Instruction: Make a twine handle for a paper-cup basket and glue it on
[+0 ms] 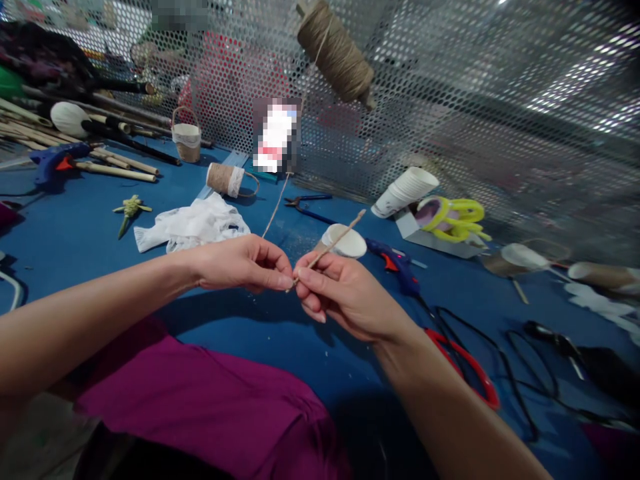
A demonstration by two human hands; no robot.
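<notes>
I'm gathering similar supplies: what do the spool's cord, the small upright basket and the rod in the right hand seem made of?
Cord: matte plant-fibre twine, probably jute, by its dull brown strands.
Basket: apparently a paper cup, smooth white inside, wrapped in brown twine or burlap, lacy white band.
Rod: dull brown, perhaps twine-wrapped; core unclear.

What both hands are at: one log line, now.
right hand: fingers gripping thin brown rod | left hand: fingers pinched at rod's lower end | twine: leading to left hand | spool: beyond hands

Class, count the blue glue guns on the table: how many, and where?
2: a glue gun at far left beside the sticks, and a second glue gun just beyond the right hand.
</notes>
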